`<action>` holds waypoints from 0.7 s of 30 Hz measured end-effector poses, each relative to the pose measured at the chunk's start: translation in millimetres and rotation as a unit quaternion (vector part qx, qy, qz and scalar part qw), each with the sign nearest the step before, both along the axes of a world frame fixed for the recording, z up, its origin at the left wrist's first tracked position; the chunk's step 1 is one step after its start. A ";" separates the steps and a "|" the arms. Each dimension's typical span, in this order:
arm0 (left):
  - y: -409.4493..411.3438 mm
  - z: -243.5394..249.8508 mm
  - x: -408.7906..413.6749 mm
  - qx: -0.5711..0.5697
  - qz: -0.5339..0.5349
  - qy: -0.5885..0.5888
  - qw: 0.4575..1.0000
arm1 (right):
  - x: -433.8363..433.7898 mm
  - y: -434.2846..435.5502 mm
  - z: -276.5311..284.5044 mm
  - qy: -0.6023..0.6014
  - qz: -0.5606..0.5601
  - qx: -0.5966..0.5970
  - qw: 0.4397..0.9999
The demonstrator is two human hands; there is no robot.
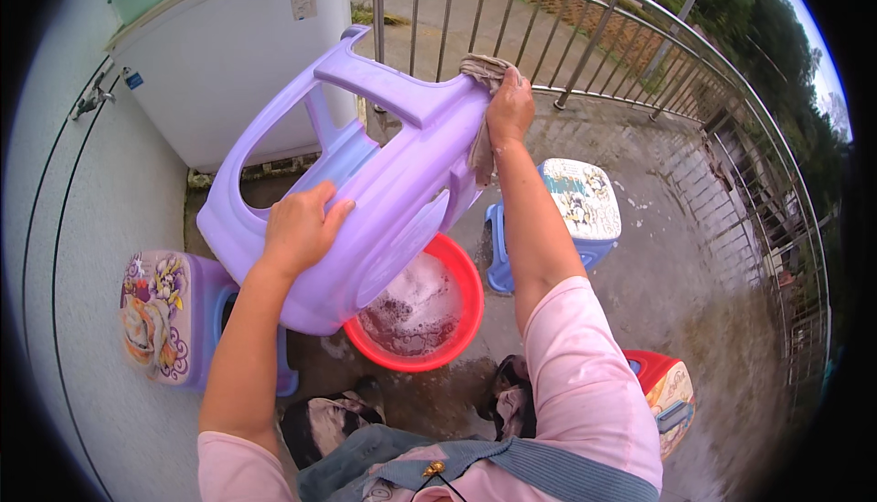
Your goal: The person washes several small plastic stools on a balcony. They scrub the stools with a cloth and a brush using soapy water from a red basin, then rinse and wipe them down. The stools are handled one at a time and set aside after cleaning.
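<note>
A large purple plastic stool point(404, 180) is tilted on its side in front of me, above a red plastic basin point(473, 296) of sudsy water. My left hand point(301, 228) grips the stool by its near side panel, with the thumb on the outside and the fingers hidden behind the edge. At the stool's upper right end, my right hand point(510, 108) presses a wet greyish-brown cloth point(488, 70) around a leg. Part of the cloth hangs down below that hand.
To the left a purple-and-blue stool point(157, 317) stands by the wall. A blue stool with a patterned white top point(582, 197) is to the right, and a red stool point(668, 392) beside my right arm. A white chest point(233, 70) and metal railing point(606, 43) bound the wet concrete floor point(685, 283).
</note>
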State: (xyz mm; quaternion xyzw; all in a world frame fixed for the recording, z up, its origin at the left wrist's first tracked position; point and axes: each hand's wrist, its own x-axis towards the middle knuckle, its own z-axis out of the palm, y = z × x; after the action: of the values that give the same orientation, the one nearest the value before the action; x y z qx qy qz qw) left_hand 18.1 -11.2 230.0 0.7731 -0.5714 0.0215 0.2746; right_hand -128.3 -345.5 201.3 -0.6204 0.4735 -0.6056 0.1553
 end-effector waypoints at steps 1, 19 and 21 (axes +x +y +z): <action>0.5 0.0 0.8 0.001 0.000 -0.003 1.000 | 0.4 -0.1 1.4 0.000 0.005 0.007 1.000; 1.2 -1.4 7.8 0.016 0.007 -0.014 1.000 | -34.2 -62.9 85.7 -0.246 0.204 0.119 0.940; -2.5 -2.3 9.1 0.015 0.015 -0.022 1.000 | -34.4 -28.5 98.9 -0.163 0.216 0.082 0.959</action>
State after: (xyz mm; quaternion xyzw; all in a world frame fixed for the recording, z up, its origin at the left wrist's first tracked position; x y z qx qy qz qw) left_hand 27.2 -13.7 227.7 0.7850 -0.5657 0.0344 0.2501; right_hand -162.7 -374.0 300.3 -0.5858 0.3446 -0.6095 0.4081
